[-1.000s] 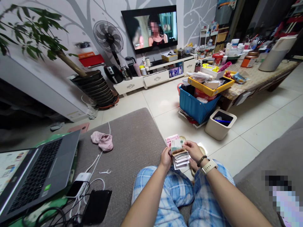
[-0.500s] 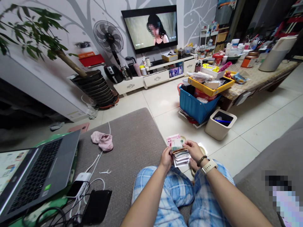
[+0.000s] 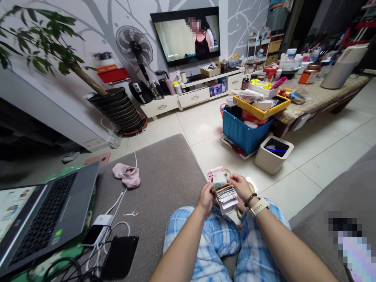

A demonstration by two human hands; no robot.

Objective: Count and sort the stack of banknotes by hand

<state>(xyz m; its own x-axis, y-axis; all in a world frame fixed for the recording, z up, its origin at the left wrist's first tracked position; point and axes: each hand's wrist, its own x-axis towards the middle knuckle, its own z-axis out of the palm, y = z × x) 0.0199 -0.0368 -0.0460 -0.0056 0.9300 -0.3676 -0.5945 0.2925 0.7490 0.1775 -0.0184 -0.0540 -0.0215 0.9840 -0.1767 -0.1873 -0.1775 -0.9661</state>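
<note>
Above my knees, both hands hold a stack of banknotes [image 3: 220,178]. A pink note [image 3: 214,172] sticks out at its upper left, and a greenish one lies in front of it. Below hang several fanned whitish paper slips [image 3: 227,195], their near ends drooping. My left hand [image 3: 206,196] is closed on the stack's left edge, thumb on top. At the upper right, my right hand [image 3: 240,186] pinches the greenish note's edge; a beaded bracelet and a pale watch sit on that wrist. The fingers under the stack are hidden.
To the left on the grey couch seat [image 3: 164,168] lie a laptop [image 3: 53,211], pink socks [image 3: 127,174], a white power strip with cables and a black pouch [image 3: 120,256]. Ahead stand a beige bin [image 3: 273,156], a blue storage box [image 3: 245,131] and a cluttered table [image 3: 311,90].
The whitish slips under the banknotes have dropped and spread a little lower to the right. Both hands stay in nearly the same place.
</note>
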